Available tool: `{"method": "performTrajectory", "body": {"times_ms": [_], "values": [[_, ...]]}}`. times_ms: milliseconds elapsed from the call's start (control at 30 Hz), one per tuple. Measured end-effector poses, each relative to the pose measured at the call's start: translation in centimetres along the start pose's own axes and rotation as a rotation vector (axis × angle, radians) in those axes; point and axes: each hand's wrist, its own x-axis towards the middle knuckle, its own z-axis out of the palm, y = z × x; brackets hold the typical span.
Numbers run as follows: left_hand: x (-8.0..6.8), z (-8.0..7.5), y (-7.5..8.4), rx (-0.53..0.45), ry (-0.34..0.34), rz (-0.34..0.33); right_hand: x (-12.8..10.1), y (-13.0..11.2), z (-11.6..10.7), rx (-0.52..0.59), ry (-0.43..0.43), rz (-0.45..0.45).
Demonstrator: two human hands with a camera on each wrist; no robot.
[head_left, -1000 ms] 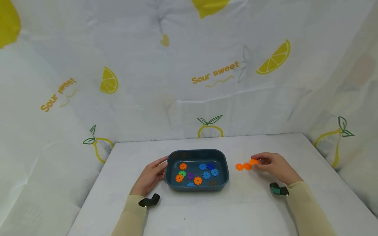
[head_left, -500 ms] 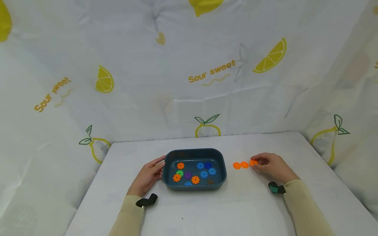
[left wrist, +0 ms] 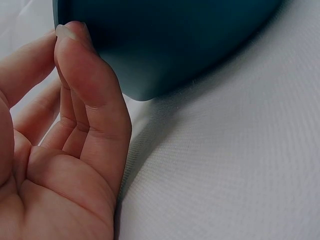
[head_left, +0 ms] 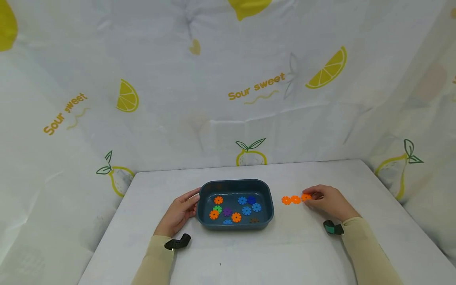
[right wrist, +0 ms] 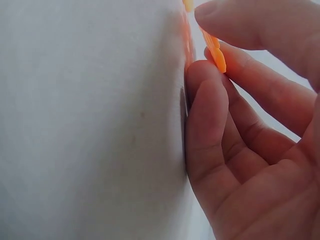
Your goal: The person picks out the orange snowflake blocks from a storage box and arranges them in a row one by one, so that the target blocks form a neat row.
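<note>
Right now my right hand (head_left: 329, 201) pinches the orange gear (head_left: 306, 196) at three o'clock of its row, fingers (right wrist: 210, 95) narrow; I'd seat it flat. My left hand (head_left: 179, 211) rests loose-fingered against the blue tray (head_left: 203, 215), steadying it.

Three orange gear discs (head_left: 295, 199) – row, on table.
</note>
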Motion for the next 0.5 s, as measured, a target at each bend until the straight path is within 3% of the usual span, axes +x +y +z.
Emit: {"method": "performTrajectory", "body": {"times_ms": [500], "values": [[-0.06, 0.17, 0.21, -0.003, 0.013, 0.002, 0.16, -0.20, 0.42, 0.001, -0.003, 0.014]]}}
